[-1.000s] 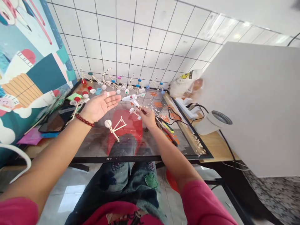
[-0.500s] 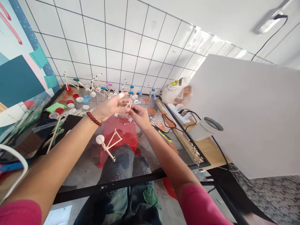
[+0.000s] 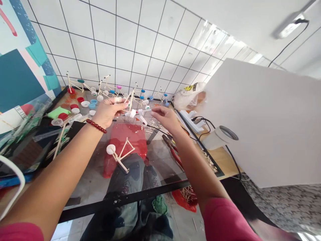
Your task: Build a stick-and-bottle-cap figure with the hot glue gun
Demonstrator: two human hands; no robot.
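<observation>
White glue gun (image 3: pixel 142 119) lies crosswise between both hands; right hand (image 3: pixel 167 118), half open, seemingly empty, is nearer; left hand (image 3: pixel 107 111) pinches 1 frame (image 3: pixel 131 101).

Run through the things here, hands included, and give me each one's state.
Left hand: closed on a small stick frame
Right hand: beside the glue gun, grip unclear
Larger stick frame: on the glass, white cap attached
Wall socket plug: plugged in
White cylinder: tilted

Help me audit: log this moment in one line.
left hand: holding stick piece; right hand: near glue gun; stick frame: lying nearer body
</observation>
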